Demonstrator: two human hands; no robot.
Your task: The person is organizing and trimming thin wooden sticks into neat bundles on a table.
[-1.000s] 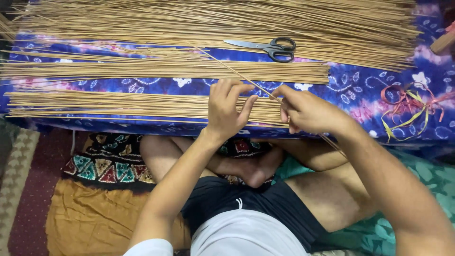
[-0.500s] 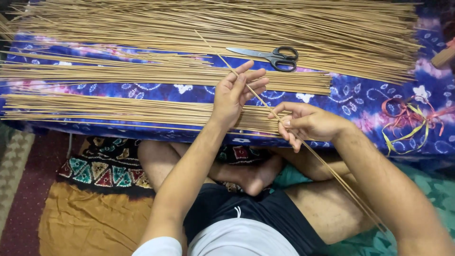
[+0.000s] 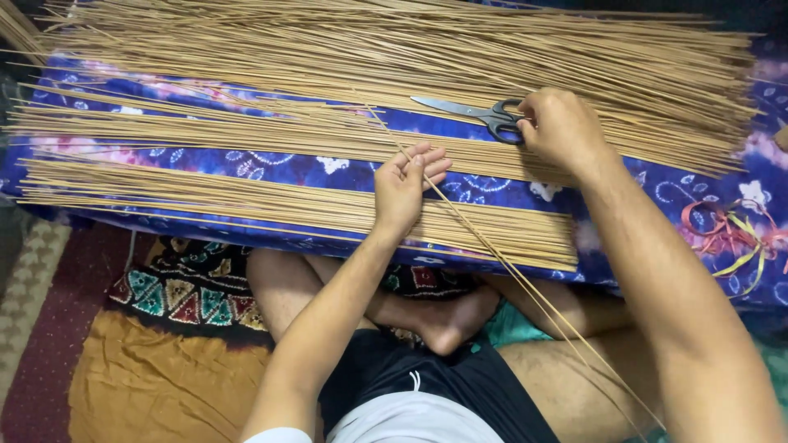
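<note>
A: Right hand (image 3: 562,127)?
B: Left the stick, moved up; fingers closed on scissors (image 3: 480,115) handle near the far edge.
A: Left hand (image 3: 406,184)?
B: Stayed, fingers pinching thin stick (image 3: 501,262) over near bundle (image 3: 246,201).

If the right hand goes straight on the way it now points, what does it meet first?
The right hand points leftward and is already at the black handles of the scissors, so it would probably meet those first. Beyond them lies the far pile of thin sticks.
</note>
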